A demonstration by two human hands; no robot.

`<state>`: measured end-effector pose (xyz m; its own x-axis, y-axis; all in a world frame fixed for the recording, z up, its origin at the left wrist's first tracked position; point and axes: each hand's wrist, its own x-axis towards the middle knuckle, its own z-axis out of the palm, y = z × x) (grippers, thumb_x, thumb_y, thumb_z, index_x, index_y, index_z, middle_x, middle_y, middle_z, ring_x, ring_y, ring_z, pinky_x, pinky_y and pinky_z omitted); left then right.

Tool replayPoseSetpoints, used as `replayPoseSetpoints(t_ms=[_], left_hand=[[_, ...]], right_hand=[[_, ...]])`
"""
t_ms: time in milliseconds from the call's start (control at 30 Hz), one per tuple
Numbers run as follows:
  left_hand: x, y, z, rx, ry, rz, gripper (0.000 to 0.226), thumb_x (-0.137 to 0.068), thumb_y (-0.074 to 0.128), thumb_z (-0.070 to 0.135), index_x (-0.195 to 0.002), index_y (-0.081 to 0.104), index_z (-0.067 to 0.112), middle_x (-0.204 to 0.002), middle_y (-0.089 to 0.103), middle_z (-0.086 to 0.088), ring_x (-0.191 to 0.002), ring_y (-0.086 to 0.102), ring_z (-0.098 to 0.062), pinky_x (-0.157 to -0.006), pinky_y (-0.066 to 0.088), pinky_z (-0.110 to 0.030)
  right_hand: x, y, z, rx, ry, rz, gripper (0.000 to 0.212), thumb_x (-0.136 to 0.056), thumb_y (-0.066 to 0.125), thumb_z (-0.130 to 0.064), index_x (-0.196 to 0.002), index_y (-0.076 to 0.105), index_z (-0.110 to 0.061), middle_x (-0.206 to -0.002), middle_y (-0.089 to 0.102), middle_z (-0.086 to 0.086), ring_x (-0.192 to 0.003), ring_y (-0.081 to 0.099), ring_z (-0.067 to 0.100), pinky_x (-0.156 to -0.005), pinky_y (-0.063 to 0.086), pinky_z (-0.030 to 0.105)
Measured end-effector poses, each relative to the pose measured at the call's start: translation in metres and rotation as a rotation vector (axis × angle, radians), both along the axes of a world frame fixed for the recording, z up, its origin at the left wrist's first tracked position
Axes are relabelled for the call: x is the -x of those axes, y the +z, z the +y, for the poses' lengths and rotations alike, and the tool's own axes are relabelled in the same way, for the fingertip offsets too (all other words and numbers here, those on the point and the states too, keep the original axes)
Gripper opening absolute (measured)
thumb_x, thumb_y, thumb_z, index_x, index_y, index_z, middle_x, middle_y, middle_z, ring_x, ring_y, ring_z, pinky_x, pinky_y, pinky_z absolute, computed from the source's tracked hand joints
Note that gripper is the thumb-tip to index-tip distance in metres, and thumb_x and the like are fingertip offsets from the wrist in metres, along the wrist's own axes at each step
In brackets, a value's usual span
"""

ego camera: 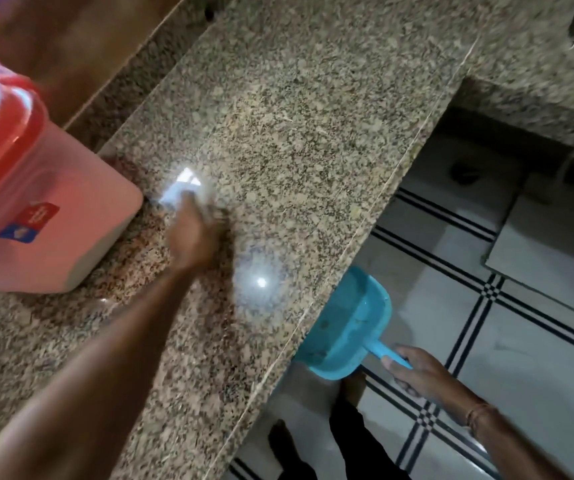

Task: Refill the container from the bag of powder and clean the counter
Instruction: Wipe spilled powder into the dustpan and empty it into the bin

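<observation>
Refill looked done, the container (46, 209) sat lidded on the counter (313, 133), left end, and cleanup seemed midway: right hand (417, 374) gripped the dustpan (351, 327) handle below the edge, left hand (195, 233) swept the granite, fingers too blurry to tell.

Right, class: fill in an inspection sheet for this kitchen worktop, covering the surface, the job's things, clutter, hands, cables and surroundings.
Surface: speckled granite counter, glossy with light glare; too blurred to tell whether any powder lies on it.
Job's things: container with a red lid stands on the counter at the left; blue dustpan is held just below the counter's front edge.
Clutter: nothing seen.
Hands: left hand is down on the counter beside the container, blurred, grip unclear; right hand grips the dustpan's handle.
Cables: nothing seen.
Surroundings: pale tiled floor with black lines.
</observation>
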<state>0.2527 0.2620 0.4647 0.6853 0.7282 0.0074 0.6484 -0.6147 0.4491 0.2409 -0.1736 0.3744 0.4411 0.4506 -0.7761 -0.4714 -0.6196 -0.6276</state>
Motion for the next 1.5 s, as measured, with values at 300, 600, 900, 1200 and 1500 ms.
replayPoseSetpoints(t_ms=[300,600,900,1200,1500], left_hand=[[-0.044,-0.028,-0.118,-0.146,-0.522,0.017,0.025,-0.111,0.032,0.040,-0.120,0.042,0.019,-0.091,0.059,0.000,-0.056,0.048,-0.008,-0.039,0.039,-0.022],[-0.124,-0.024,-0.040,-0.160,-0.043,0.014,0.037,-0.106,0.017,0.052,-0.103,0.037,0.021,-0.092,0.060,-0.005,-0.076,0.057,-0.020,-0.058,0.045,-0.031],[-0.110,-0.027,-0.107,-0.128,-0.498,-0.148,0.039,-0.110,0.025,0.047,-0.118,0.043,0.014,-0.089,0.057,-0.001,-0.054,0.047,-0.009,-0.039,0.037,-0.022],[-0.118,-0.048,-0.128,-0.169,-0.633,-0.014,0.025,-0.112,0.029,0.044,-0.118,0.037,0.022,-0.090,0.058,-0.002,-0.050,0.045,-0.008,-0.033,0.032,-0.023],[-0.206,-0.012,0.042,-0.228,0.097,-0.120,0.042,-0.109,0.049,0.034,-0.121,0.052,-0.006,-0.088,0.062,-0.016,-0.070,0.062,-0.032,-0.048,0.042,-0.035]], right_hand=[[-0.002,-0.014,-0.030,0.007,-0.057,0.041,0.051,-0.096,0.064,-0.047,-0.110,0.062,0.002,-0.062,0.048,-0.005,-0.054,0.043,0.010,-0.048,0.035,0.022],[-0.023,-0.014,-0.025,-0.101,-0.111,0.025,0.041,-0.100,0.063,-0.040,-0.098,0.060,0.001,-0.064,0.048,-0.006,-0.055,0.042,0.009,-0.050,0.034,0.024],[-0.049,0.002,-0.025,-0.126,-0.173,0.009,0.045,-0.101,0.063,-0.036,-0.106,0.057,0.008,-0.069,0.045,-0.002,-0.062,0.038,0.013,-0.052,0.032,0.026],[-0.060,0.000,-0.040,-0.020,-0.222,0.002,0.043,-0.098,0.064,-0.038,-0.100,0.058,0.004,-0.064,0.043,-0.003,-0.056,0.034,0.011,-0.051,0.027,0.027],[-0.057,0.003,-0.043,0.012,-0.271,-0.016,0.034,-0.098,0.064,-0.042,-0.102,0.066,-0.009,-0.064,0.046,0.002,-0.059,0.041,0.018,-0.054,0.032,0.031]])
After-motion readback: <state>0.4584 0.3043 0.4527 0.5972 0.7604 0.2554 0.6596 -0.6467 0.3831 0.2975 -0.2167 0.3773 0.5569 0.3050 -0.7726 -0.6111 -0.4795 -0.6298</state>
